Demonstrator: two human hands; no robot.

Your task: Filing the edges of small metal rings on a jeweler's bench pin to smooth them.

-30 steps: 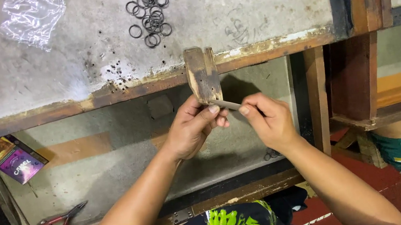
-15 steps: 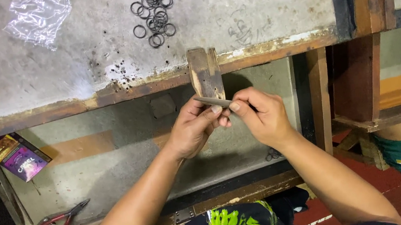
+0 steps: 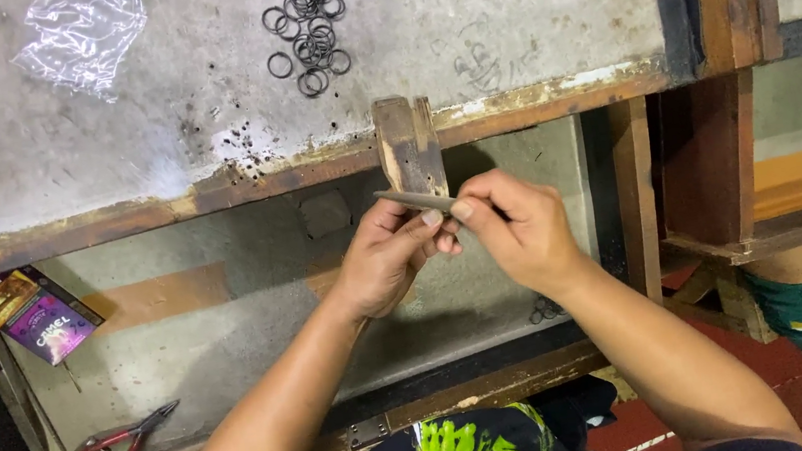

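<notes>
Grey metal, a thin flat file (image 3: 415, 199), lies across both hands just below the wooden peg (image 3: 409, 144) that juts from the front edge of the workbench (image 3: 500, 33). One file, one peg, two hands: the right hand (image 3: 513, 233) pinches the file's near end between thumb and forefinger, and the left hand (image 3: 387, 257) is curled closed beneath it, fingertips meeting the right hand's; whether a small piece sits between those fingertips cannot be made out. The file's far tip points left, level with the bottom of the peg, and whether it touches the wood is unclear. On the benchtop a cluster of dark metal rings (image 3: 308, 24) lies well behind the peg, too overlapped to count, with two or so lying loose at its left side, and one crumpled clear plastic bag (image 3: 82, 35) lies further left, cut off by the top edge. Dark filings (image 3: 235, 139) speckle the surface near the worn front edge. Below the bench is an open tray-like shelf (image 3: 234, 345) with free room around the forearms; on it lie one pair of red-handled pliers (image 3: 119, 444) at the lower left and one small purple and yellow carton (image 3: 34, 313) against the left wall. A few more rings (image 3: 544, 310) lie in shadow beside the right wrist.
</notes>
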